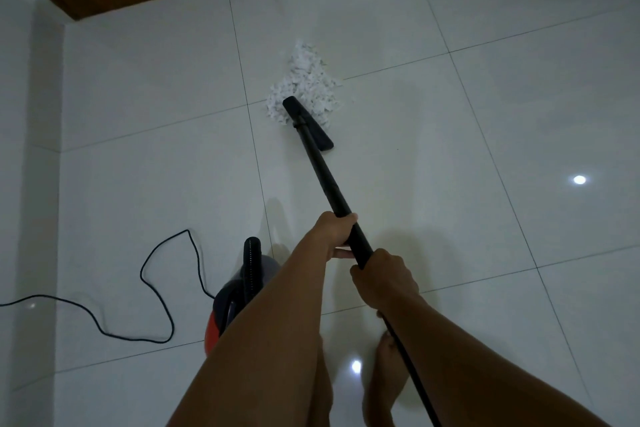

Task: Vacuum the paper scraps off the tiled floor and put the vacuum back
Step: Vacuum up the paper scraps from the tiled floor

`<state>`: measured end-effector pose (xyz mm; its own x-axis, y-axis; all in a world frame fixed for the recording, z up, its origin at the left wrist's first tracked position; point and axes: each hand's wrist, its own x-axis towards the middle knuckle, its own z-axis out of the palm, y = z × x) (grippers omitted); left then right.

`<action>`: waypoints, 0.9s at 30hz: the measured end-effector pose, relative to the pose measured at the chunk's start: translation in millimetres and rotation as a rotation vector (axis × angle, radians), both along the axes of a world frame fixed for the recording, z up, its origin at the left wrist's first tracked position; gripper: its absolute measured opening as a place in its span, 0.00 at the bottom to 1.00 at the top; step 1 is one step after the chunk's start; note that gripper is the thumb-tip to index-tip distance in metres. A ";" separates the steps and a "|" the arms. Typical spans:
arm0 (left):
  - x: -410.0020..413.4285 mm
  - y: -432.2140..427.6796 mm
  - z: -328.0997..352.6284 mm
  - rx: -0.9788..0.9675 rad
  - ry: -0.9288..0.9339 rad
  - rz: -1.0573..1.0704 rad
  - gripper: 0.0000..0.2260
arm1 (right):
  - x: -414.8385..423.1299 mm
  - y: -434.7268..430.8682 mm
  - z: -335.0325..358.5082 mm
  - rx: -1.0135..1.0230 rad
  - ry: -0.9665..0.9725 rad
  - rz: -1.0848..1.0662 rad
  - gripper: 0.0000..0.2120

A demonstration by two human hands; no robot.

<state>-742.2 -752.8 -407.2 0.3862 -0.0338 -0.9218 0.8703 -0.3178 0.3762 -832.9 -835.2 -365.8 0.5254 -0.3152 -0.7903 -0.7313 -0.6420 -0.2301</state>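
Head view: the vacuuming step looks to be in hand, with most of it still to do. The paper scraps (306,78) lie in one heaped pile on the tiled floor (485,149). The nozzle (309,124) rests on the pile's near edge, one end over the scraps and the other on bare tile on the person's side of the pile.

The tube (323,173) runs back from the pile to both hands. The left hand (337,232) is wrapped round the tube, nearer the pile. The right hand (384,276) grips the tube's end just behind it, farther from the pile, where the hose (410,369) drops away.

The next move probably calls for pushing the nozzle forward across the pile, keeping it flat on the tile so the scraps are drawn in rather than scattered.

The only container is the vacuum body (232,298), red and grey, well back from the pile on the left by the person's legs. Nothing inside it can be seen. Its cord (156,288) loops on the floor farther left.
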 end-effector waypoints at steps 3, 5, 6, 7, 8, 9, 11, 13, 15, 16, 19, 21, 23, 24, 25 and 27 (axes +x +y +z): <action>0.4 -2.1 -12.2 0.003 0.011 0.009 0.16 | 0.5 -3.8 -10.8 -0.008 -0.006 0.024 0.18; 0.3 -2.8 -19.0 -0.003 0.011 0.016 0.15 | -0.4 -6.2 -17.2 -0.016 -0.016 0.034 0.17; 0.0 -3.1 -21.6 -0.007 0.012 0.020 0.15 | -1.1 -7.3 -20.0 -0.019 -0.020 0.039 0.17; -0.1 -3.7 -23.8 -0.009 0.014 0.024 0.15 | -2.0 -8.9 -22.5 -0.022 -0.023 0.041 0.16; 0.0 -5.0 -25.6 -0.011 0.016 0.027 0.15 | -2.6 -10.7 -24.6 -0.024 -0.025 0.044 0.16; 0.0 -6.6 -26.6 -0.014 0.020 0.030 0.15 | -3.1 -13.0 -26.5 -0.025 -0.026 0.049 0.15; 0.3 -11.0 -27.9 -0.028 0.023 0.035 0.15 | -3.3 -18.7 -29.4 -0.025 -0.028 0.056 0.16; -0.3 -17.9 -29.8 -0.041 0.022 0.036 0.15 | -3.6 -25.8 -31.4 -0.028 -0.030 0.060 0.16; -2.0 -25.8 -30.3 -0.050 0.024 0.038 0.15 | -4.9 -33.2 -33.0 -0.035 -0.028 0.054 0.16; -2.9 -29.9 -30.3 -0.055 0.026 0.041 0.15 | -5.7 -36.9 -33.6 -0.038 -0.025 0.048 0.16; -4.0 -39.6 -29.9 -0.068 0.022 0.059 0.16 | -7.6 -47.8 -36.4 -0.009 -0.007 0.018 0.16; -5.1 -43.1 -30.4 -0.066 0.004 0.078 0.19 | -8.7 -54.8 -38.7 0.095 0.002 -0.074 0.17; -8.3 -44.4 -30.8 -0.063 -0.014 0.106 0.22 | -12.3 -59.8 -40.6 0.218 0.001 -0.170 0.17; -11.0 -44.5 -30.8 -0.060 -0.019 0.116 0.23 | -15.5 -61.1 -41.4 0.270 -0.005 -0.198 0.16; -13.7 -44.2 -30.4 -0.056 -0.025 0.120 0.25 | -19.0 -61.6 -42.5 0.316 -0.016 -0.218 0.15; -19.0 -42.5 -29.1 -0.047 -0.036 0.112 0.27 | -27.0 -61.9 -43.3 0.383 -0.047 -0.261 0.12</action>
<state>-761.1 -795.3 -436.3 0.4225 -0.0320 -0.9058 0.8851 -0.2006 0.4199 -860.0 -897.2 -409.0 0.5054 -0.1315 -0.8528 -0.8403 -0.2998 -0.4517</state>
